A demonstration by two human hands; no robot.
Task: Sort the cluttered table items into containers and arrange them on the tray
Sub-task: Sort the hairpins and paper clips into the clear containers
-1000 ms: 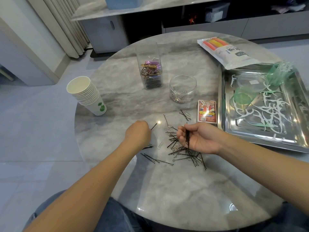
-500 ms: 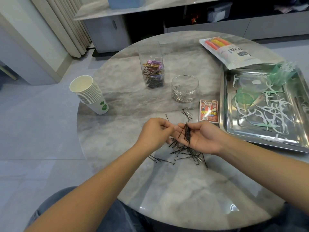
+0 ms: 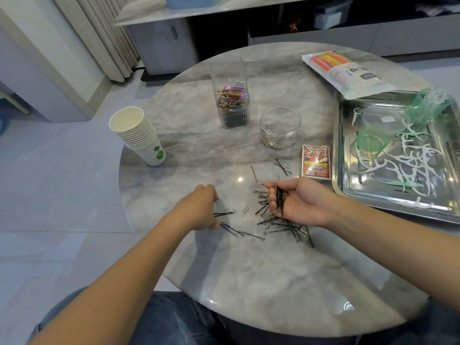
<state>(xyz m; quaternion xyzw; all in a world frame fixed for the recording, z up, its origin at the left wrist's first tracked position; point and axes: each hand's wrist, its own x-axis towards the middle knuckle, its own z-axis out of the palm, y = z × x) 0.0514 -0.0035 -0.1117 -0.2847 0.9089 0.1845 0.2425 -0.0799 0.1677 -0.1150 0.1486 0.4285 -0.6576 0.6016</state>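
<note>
Right hand (image 3: pixel 300 204) grips a hairpin bundle (image 3: pixel 279 200) palm-up; left hand (image 3: pixel 200 207) – fingers curled – touches loose pins (image 3: pixel 224 213) mid-counter.

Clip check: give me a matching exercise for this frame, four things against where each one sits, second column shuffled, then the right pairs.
Things:
1. bundle of black hairpins
2. stack of paper cups
3. round jar
4. white floss picks

Places:
A. on the metal tray
B. left edge of the table
C. in the right hand
D. behind the card box, holding paper clips

Pairs: 1-C, 2-B, 3-D, 4-A
</note>
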